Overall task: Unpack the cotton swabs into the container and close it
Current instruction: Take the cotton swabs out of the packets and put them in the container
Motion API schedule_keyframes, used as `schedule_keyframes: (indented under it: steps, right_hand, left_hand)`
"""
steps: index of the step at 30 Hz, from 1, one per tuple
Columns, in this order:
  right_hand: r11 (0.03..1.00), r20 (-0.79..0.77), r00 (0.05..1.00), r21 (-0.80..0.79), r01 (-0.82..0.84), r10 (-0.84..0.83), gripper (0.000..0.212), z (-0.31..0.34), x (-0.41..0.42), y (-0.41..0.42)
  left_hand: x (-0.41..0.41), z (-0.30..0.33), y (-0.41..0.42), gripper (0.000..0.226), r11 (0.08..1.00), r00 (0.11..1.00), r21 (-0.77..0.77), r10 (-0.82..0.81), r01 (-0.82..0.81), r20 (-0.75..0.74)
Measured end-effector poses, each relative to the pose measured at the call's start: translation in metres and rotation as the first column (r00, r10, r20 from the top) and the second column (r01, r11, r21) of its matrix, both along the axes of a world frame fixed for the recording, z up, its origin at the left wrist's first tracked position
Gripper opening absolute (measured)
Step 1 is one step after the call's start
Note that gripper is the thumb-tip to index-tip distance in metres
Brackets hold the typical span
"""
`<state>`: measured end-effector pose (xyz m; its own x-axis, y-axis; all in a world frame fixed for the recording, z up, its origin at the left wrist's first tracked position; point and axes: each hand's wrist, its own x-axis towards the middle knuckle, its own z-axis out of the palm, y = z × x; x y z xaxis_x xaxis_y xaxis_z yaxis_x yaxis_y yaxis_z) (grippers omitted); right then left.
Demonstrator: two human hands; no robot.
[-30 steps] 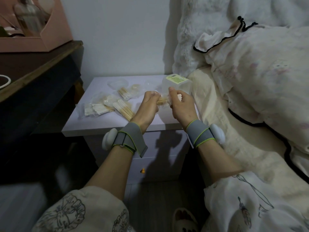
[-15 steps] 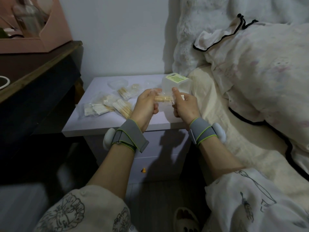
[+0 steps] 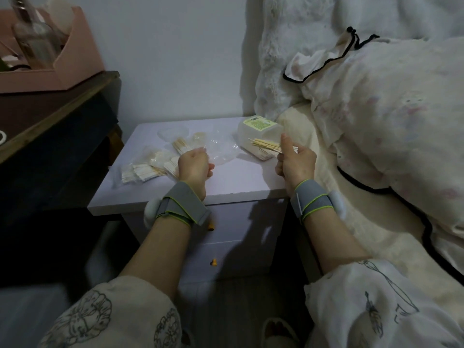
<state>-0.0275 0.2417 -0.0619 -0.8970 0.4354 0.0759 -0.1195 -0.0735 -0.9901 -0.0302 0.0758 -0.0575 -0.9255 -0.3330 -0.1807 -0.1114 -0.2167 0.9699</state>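
On the counter point(image 3: 241, 182) at twelve o'clock stood the container point(image 3: 253, 136). Right hand point(image 3: 296, 162) gripped a bare bundle of swabs point(image 3: 268, 146) just before it; left hand point(image 3: 194, 167) held curled, seemingly pinching the empty wrapper point(image 3: 221, 151). Several packs point(image 3: 140, 169) at ten o'clock remained unopened, so filling and closing were left.

From where I'm standing the right hand point(image 3: 296, 164) covers the middle of the cotton swab bundle point(image 3: 266, 146), so only the two ends stick out either side of the grip. The left hand point(image 3: 194, 167) is curled with its back to me, fingertips hidden, and the clear wrapper point(image 3: 222, 151) past its knuckles is too see-through and blurry to tell whether it's actually pinched. The container point(image 3: 253, 136) behind the bundle has a green label too small to read, and its near side is partly blocked by the swabs
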Motion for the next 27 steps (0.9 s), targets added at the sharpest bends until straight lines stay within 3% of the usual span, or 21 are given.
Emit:
schedule_keyframes:
  steps: [5,7,10,14,15,19,27]
  right_hand:
    - [0.969,0.097,0.969,0.119,0.215,-0.227,0.047,-0.003,-0.005,0.014]
    - [0.938,0.103,0.956,0.246,0.243,-0.274,0.047,-0.001,-0.002,0.015]
    - [0.904,0.082,0.949,0.338,0.26,-0.304,0.045,0.005,-0.002,0.016]
    - [0.885,0.1,0.949,0.401,0.236,-0.298,0.044,0.005,-0.017,0.008]
    - [0.88,0.099,0.948,0.413,0.236,-0.302,0.044,0.004,-0.022,0.007]
    - [0.835,0.081,0.944,0.496,0.24,-0.319,0.046,0.003,-0.04,0.008]
    - [0.767,0.135,0.939,0.619,0.169,-0.316,0.054,0.003,-0.055,0.007]
  left_hand:
    - [-0.014,0.007,0.013,0.055,0.977,0.996,-0.199,-0.068,0.077,0.052]
    - [-0.018,0.01,0.012,0.07,0.909,0.995,-0.406,-0.08,0.095,0.053]
    - [-0.02,0.016,0.017,0.071,0.639,0.993,-0.761,-0.092,0.116,0.074]
    - [-0.028,0.024,0.026,0.061,0.276,0.998,-0.96,-0.044,0.048,0.037]
    - [-0.03,0.025,0.029,0.058,0.221,0.998,-0.975,-0.061,0.036,0.023]
    - [-0.043,0.031,0.038,0.058,0.159,0.973,-0.987,-0.228,0.008,-0.029]
    - [-0.058,0.035,0.052,0.073,0.091,0.903,-0.986,-0.42,0.139,0.089]
